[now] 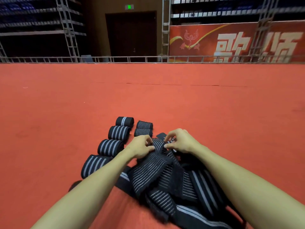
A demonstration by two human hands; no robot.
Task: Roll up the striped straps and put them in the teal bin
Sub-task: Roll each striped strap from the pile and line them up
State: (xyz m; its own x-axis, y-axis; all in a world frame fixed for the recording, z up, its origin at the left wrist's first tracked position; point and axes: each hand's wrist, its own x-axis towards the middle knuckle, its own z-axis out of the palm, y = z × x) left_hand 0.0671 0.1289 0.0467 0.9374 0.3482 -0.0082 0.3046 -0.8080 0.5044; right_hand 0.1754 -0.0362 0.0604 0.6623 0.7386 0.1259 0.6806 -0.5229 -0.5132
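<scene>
two bare forearms enter from the bottom edge, which cuts them off. between them, nearest the viewer, a heap of loose straps (166, 179), black with pale grey stripes, lies tangled on the red carpet floor (66, 104). the bottom edge crops the heap and its layers overlap, so the number of loose straps cannot be counted. a small dark shape (75, 184) pokes out from under the left forearm; what it is cannot be told.

just beyond the heap, both hands meet on one strap (158, 145). the left grip (142, 147) pinches its left edge with curled fingers and thumb. the right grip (180, 141) pinches its right edge the same way, fingertips bent down onto the cloth. the part between them looks like a small tight roll, with the rest trailing back into the heap; the fingers hide the ends of the roll.

to the left and just past the hands, six rolled straps (110, 146) lie on the carpet. four broad-striped ones lie in a line running away from the viewer, and the left forearm hides a corner of the nearest. two fine-striped ones touch each other beside the far end of that line.

beyond lies open carpet with a thin seam across it. at its far edge runs a low metal rail (115, 59). behind it are a dark double door (132, 33) with one green sign (129, 7) above, two metal truss towers, and a red banner (231, 42) whose large white characters are cut off by the rail. the dim stands on either side are too blurred to make out.
</scene>
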